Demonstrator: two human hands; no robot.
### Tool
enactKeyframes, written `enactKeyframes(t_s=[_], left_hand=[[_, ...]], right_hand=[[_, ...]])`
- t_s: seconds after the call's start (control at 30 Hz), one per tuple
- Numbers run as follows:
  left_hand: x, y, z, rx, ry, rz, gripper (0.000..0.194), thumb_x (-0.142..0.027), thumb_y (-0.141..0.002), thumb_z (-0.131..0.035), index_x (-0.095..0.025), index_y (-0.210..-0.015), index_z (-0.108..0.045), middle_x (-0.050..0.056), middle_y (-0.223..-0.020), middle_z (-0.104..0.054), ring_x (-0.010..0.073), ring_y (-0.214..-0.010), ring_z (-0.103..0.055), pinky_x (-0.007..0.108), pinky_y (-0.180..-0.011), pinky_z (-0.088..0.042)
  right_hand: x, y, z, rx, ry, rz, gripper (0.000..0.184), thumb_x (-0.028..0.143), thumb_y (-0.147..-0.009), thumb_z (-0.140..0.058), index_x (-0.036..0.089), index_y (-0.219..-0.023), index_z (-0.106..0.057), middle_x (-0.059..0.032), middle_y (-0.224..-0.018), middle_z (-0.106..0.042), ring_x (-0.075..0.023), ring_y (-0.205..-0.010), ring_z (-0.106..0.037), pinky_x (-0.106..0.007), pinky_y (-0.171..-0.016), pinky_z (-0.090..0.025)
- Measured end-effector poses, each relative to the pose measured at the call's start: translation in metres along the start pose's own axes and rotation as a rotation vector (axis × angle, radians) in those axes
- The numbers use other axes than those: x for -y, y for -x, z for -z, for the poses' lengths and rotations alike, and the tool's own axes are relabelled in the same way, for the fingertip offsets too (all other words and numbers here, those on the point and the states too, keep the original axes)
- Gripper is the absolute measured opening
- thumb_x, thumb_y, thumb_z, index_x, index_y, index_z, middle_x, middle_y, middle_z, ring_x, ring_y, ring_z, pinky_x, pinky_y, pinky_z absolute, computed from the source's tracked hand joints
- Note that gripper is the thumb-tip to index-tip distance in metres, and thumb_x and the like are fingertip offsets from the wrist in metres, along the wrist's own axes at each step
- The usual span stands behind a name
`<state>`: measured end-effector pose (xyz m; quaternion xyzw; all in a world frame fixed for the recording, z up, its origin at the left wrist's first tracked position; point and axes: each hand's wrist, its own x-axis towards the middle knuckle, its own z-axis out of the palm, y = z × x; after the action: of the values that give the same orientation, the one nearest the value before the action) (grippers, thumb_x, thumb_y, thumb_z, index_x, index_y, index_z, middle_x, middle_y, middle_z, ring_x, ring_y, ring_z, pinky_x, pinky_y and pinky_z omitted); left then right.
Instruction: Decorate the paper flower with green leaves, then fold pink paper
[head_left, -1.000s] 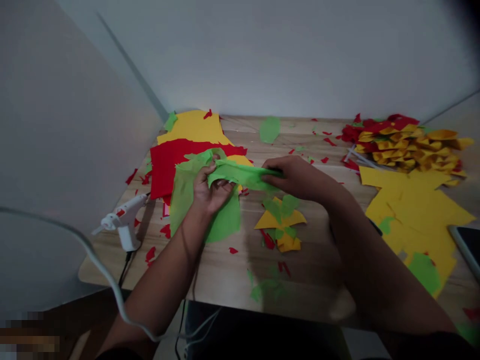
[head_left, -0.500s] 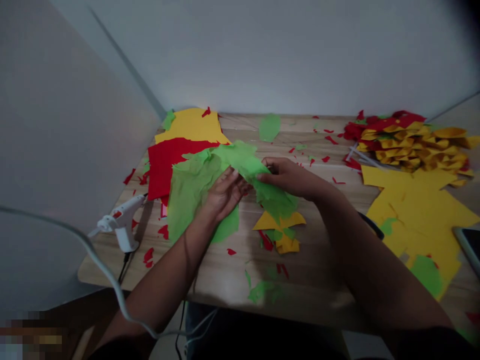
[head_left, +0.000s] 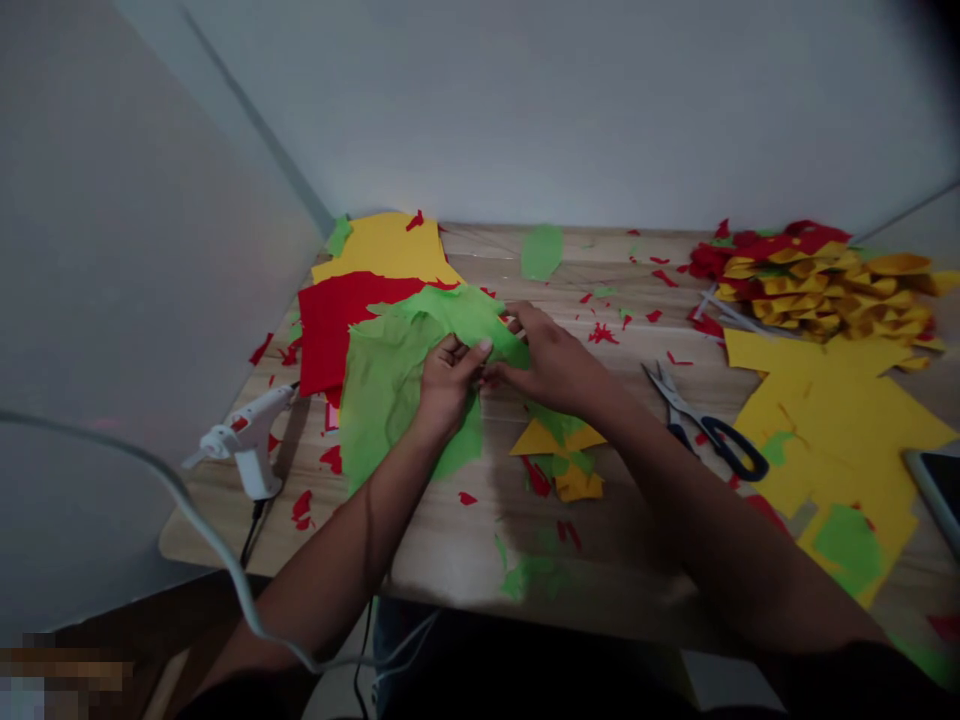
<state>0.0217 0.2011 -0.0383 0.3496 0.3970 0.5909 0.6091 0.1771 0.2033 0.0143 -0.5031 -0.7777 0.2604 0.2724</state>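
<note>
A thin, wrinkled green sheet, paper or fabric, lies partly raised in front of me. My left hand is closed on its upper part, thumb pressed to the fingers. From the right, my right hand pinches the same sheet, its thumb close to the left thumb. The exact pinch point is partly hidden by the fingers. Under the sheet's left side lies a red sheet, with yellow sheets behind it. Below my right hand sit small yellow scraps and green pieces.
A white glue gun with a cord stands at the left. Scissors lie right of my right forearm. Farther right are a large yellow sheet, a heap of folded yellow pieces and a phone-like device. Red scraps litter the table.
My right hand has moved left and turned, bringing its fingers next to my left hand. The sheet's right part has drawn in, and the scissors are now uncovered.
</note>
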Motion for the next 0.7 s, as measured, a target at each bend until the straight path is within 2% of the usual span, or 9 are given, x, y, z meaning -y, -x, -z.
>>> enactKeyframes(t_s=[0.1,0.2,0.3,0.4,0.53,0.6,0.7], left_hand=[[0.001,-0.001,0.002,-0.029,0.016,0.008,0.037,-0.040,-0.061,-0.088,-0.020,-0.082,-0.065,-0.003,-0.070,-0.067,0.0100,-0.052,-0.058,0.022,-0.051,-0.048],[0.001,-0.003,0.002,-0.049,0.062,-0.022,0.031,-0.036,-0.063,-0.085,-0.021,-0.081,-0.064,-0.004,-0.066,-0.065,0.0113,-0.053,-0.059,0.024,-0.051,-0.046],[-0.001,-0.004,0.001,-0.084,0.121,-0.044,0.026,-0.029,-0.064,-0.082,-0.022,-0.081,-0.063,-0.005,-0.071,-0.066,0.0110,-0.059,-0.062,0.023,-0.053,-0.047],[-0.004,-0.003,0.000,-0.091,0.155,-0.040,0.026,-0.027,-0.065,-0.081,-0.022,-0.084,-0.065,-0.005,-0.075,-0.068,0.0102,-0.059,-0.061,0.022,-0.052,-0.047],[-0.003,0.001,-0.001,-0.050,0.151,-0.026,0.032,-0.035,-0.067,-0.084,-0.021,-0.091,-0.068,0.001,-0.087,-0.074,0.0181,-0.077,-0.070,0.028,-0.070,-0.055],[0.000,0.002,-0.001,-0.074,0.105,-0.018,0.035,-0.037,-0.067,-0.086,-0.019,-0.093,-0.070,0.005,-0.094,-0.075,0.0213,-0.088,-0.072,0.032,-0.081,-0.056],[0.005,0.000,0.001,-0.143,0.044,-0.036,0.036,-0.038,-0.067,-0.087,-0.019,-0.094,-0.073,0.005,-0.099,-0.076,0.0213,-0.091,-0.072,0.034,-0.086,-0.056]], right_hand=[[-0.002,-0.003,0.003,-0.025,0.030,-0.046,0.030,0.021,-0.082,-0.056,0.018,-0.111,-0.062,-0.0073,-0.093,-0.069,-0.0217,-0.080,-0.061,-0.033,-0.075,-0.044],[-0.009,-0.007,0.007,-0.103,0.052,-0.079,0.010,0.024,-0.083,-0.053,0.019,-0.084,-0.063,-0.0022,-0.073,-0.061,-0.0175,-0.067,-0.052,-0.029,-0.066,-0.036],[-0.018,-0.011,0.012,-0.103,-0.008,-0.097,0.018,0.028,-0.083,-0.055,0.020,-0.067,-0.053,0.0011,-0.063,-0.050,-0.0148,-0.062,-0.044,-0.028,-0.062,-0.031],[-0.022,-0.013,0.013,-0.045,-0.151,-0.129,0.024,0.030,-0.083,-0.055,0.021,-0.063,-0.048,0.0030,-0.060,-0.043,-0.0132,-0.060,-0.039,-0.027,-0.059,-0.030],[-0.016,-0.012,0.010,0.037,-0.334,-0.133,0.021,0.031,-0.083,-0.056,0.020,-0.066,-0.052,0.0025,-0.064,-0.049,-0.0122,-0.060,-0.042,-0.026,-0.056,-0.033],[-0.013,-0.011,0.010,0.088,-0.395,-0.125,0.017,0.031,-0.081,-0.058,0.019,-0.068,-0.056,0.0020,-0.066,-0.054,-0.0117,-0.058,-0.045,-0.025,-0.055,-0.036],[-0.009,-0.008,0.012,0.151,-0.455,-0.190,0.015,0.029,-0.080,-0.062,0.020,-0.069,-0.059,0.0028,-0.061,-0.056,-0.0110,-0.050,-0.047,-0.024,-0.047,-0.038]])
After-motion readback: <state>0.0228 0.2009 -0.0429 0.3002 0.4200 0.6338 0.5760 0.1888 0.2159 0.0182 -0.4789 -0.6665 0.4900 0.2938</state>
